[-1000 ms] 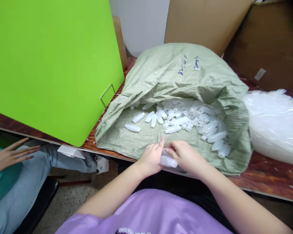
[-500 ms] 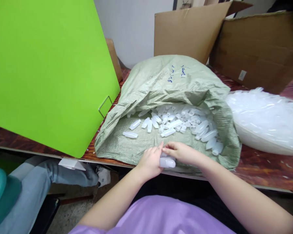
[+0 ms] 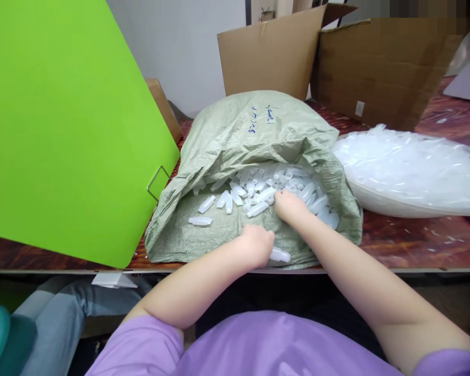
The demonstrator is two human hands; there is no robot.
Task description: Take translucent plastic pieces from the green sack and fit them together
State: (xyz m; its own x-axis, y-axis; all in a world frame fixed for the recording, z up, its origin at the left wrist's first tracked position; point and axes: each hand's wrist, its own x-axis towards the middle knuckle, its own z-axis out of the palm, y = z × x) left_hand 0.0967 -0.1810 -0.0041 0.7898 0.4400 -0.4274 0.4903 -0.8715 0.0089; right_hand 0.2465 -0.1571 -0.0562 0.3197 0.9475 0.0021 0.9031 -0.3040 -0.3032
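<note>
A pale green woven sack [image 3: 219,130] lies on its side with its mouth towards me. Inside is a heap of small translucent white plastic bottles [image 3: 257,209], narrow at the neck. My left hand [image 3: 257,244] is closed at the sack's front lip, and a small plastic bottle [image 3: 281,255] sticks out from its right side; the palm is hidden. My right hand [image 3: 292,206] reaches into the heap with its fingers drawn together at the end of another bottle [image 3: 266,195]. Several loose bottles lie apart on the sack's left side, one of them [image 3: 200,221] nearest the opening.
A bright green board [image 3: 62,130] with a wire handle leans at the left. To the right lies a clear bag [image 3: 411,172] full of white pieces. Cardboard boxes [image 3: 270,62] stand behind the sack. At lower left are a person's jeans-clad leg [image 3: 55,324] and a teal tub [image 3: 19,339].
My right hand has left my left hand and moved forward into the heap. My left hand stays near the sack's lip, now turned knuckles-up. The whole view has shifted slightly.
</note>
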